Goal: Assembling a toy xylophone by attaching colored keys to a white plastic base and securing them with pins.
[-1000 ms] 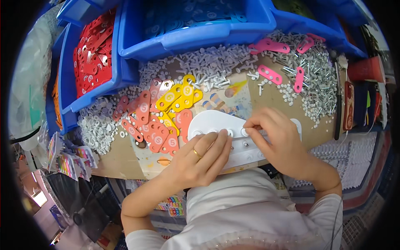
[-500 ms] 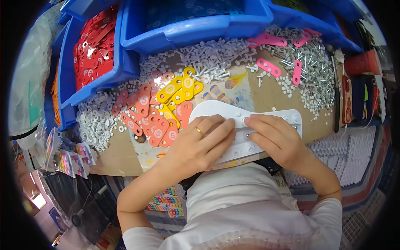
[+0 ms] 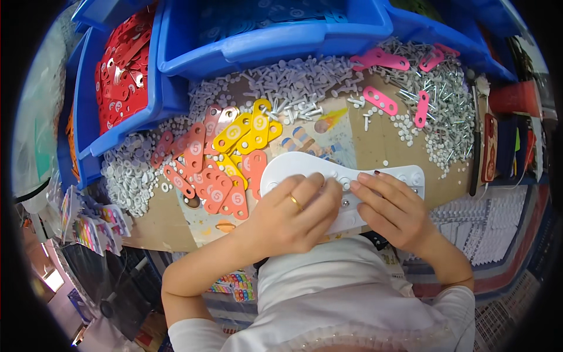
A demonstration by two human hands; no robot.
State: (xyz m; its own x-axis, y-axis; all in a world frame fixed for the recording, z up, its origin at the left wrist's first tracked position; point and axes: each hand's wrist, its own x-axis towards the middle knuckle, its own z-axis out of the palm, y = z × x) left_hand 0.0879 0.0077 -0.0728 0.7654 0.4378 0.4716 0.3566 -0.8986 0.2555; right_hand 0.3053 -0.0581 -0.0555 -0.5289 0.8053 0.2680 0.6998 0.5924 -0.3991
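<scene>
A white plastic board (image 3: 282, 168) with rows of raised round studs lies at the table's near edge, in front of my body. My left hand (image 3: 302, 214), with a ring on one finger, is over the board's left and middle part. Its fingers are curled into a pinch, and whatever they hold is hidden. Across the board's right part lies my right hand (image 3: 394, 208), fingers close together, tips beside a round stud (image 3: 345, 183). Its thumb is out of sight. Small shiny metal pieces (image 3: 345, 203) show on the board between the hands.
Salmon perforated strips (image 3: 218, 186) and yellow ones (image 3: 258, 126) are heaped left of the board. White rivets (image 3: 293, 88), white rings (image 3: 126, 176), metal pins (image 3: 446, 100) and pink strips (image 3: 380, 100) lie around. Blue bins (image 3: 270, 47) stand behind, one with red strips (image 3: 123, 76).
My left hand has drawn slightly back from the board's middle, its fingers curling tighter. My right fingertips have moved a little to the right of the stud. The whole view has shifted slightly.
</scene>
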